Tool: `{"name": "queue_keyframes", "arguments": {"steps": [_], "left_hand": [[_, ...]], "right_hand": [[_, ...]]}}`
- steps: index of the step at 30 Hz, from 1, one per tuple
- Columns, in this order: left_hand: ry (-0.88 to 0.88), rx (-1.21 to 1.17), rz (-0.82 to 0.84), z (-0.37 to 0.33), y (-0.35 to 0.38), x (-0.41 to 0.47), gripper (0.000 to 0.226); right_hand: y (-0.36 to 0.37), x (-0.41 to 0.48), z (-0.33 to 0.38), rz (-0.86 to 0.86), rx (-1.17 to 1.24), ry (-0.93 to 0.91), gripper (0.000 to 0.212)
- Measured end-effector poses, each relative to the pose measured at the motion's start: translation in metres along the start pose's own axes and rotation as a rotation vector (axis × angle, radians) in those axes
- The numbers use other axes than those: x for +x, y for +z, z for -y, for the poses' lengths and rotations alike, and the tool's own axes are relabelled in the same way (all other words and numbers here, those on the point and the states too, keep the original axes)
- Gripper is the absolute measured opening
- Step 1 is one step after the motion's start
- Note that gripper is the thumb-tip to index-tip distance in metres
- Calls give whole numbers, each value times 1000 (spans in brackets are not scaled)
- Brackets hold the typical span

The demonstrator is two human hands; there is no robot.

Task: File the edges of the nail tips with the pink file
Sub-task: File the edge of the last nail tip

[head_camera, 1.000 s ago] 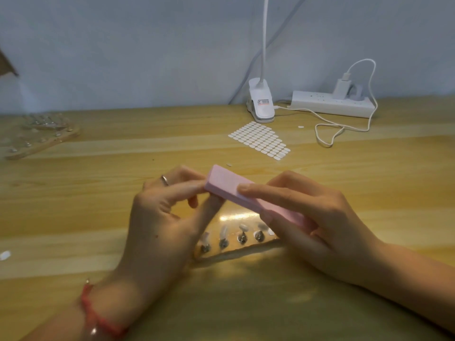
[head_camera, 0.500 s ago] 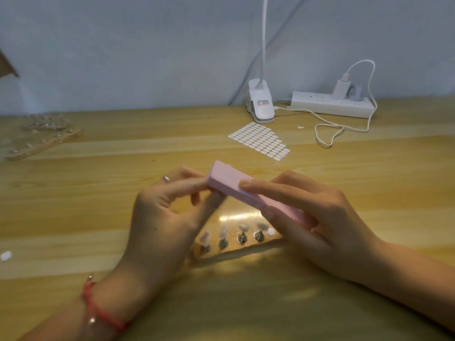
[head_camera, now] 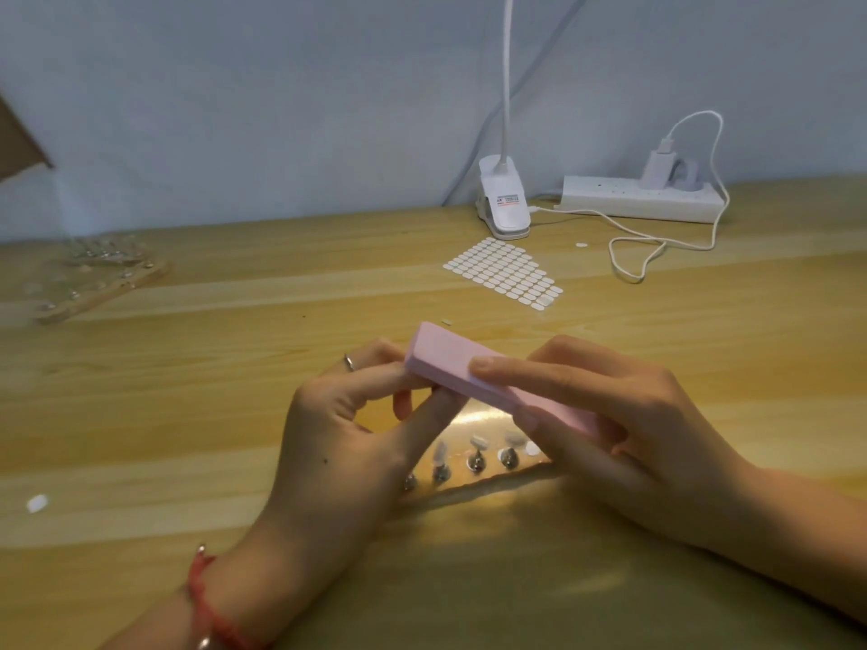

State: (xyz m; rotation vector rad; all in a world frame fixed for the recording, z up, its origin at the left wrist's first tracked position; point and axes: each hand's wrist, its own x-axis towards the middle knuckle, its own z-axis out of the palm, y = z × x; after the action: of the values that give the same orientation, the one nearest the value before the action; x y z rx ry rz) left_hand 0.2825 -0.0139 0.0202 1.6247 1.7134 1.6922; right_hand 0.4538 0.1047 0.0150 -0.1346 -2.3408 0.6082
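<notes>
My right hand (head_camera: 624, 429) grips a pink block-shaped file (head_camera: 450, 363), index finger laid along its top, thumb under it. My left hand (head_camera: 347, 438) has thumb and forefinger pinched together under the file's far end; what they pinch is hidden by the file. Below the hands a clear holder strip (head_camera: 474, 480) lies on the wooden table (head_camera: 187, 415), with several small white nail tips (head_camera: 479, 442) standing on metal pegs. Part of the strip is covered by both hands.
A sheet of white oval stickers (head_camera: 504, 274) lies behind the hands. A white clip lamp (head_camera: 504, 204) and a power strip (head_camera: 642, 199) with a looping cable stand at the back. Another clear holder (head_camera: 94, 283) sits far left. A loose white tip (head_camera: 36, 503) lies at left.
The pink file has slid slightly away and to the left across my left fingertips. Both hands stay in about the same place.
</notes>
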Motion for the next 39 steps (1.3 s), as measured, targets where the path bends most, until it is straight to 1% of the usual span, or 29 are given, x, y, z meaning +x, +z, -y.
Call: {"name": "queue_keyframes", "arguments": {"steps": [1,3,4,7,8,11,13,14,16,17,20,21,23,25,26,29,30,33,34,37,39], "left_hand": [[-36,-56,-19,2,-1,1,14],[-131,-163,-70,7,-6,5,23],[-140,-165,-75,7,-8,6,24],[-52,-89,18,3,-6,3,23],[-53,-94,28,2,-5,3,23],[-94,-123,-42,6,-7,5,23],[-78,-90,-66,5,-8,5,20],[-49,-63,-41,3,-5,3,17],[-12,-35,16,-1,0,1,20],[-20,-44,13,0,0,2,20],[-64,-79,-73,3,-9,6,19],[-51,-63,-67,4,-10,5,18],[7,30,3,0,-5,-1,14],[24,90,47,-3,1,-4,20],[7,65,40,-3,1,-3,19],[-27,-28,-56,2,-7,2,15],[-25,-31,-52,3,-8,2,15],[-5,-10,43,-3,-2,-2,20],[-12,-22,33,-4,-1,-2,20],[-51,-71,-76,0,-6,2,16],[-40,-45,-63,-1,-5,1,15]], "right_hand": [[0,0,-1,-3,-3,7,35],[1,1,0,14,-8,12,35],[2,0,1,35,-15,4,35],[1,-3,4,71,-22,-34,35],[1,-3,4,66,-3,-40,34],[0,-2,3,-6,26,-25,33],[-1,0,2,-48,17,-5,34],[-1,1,1,-49,9,1,35],[-1,1,0,-38,2,7,35],[-2,1,0,-35,3,13,35],[-1,1,0,-14,-16,23,34],[-1,0,0,-5,-21,21,34],[-2,-1,1,-2,-16,10,34],[-3,0,1,-17,-4,2,34],[-3,0,0,-22,-4,4,34],[-1,0,0,-9,-22,15,34],[-1,0,0,1,-24,14,34],[-2,-1,1,-7,-9,1,34],[-3,-1,1,-14,-5,3,33],[-1,0,0,-16,-9,16,34],[0,-1,0,-15,-16,19,34]]}}
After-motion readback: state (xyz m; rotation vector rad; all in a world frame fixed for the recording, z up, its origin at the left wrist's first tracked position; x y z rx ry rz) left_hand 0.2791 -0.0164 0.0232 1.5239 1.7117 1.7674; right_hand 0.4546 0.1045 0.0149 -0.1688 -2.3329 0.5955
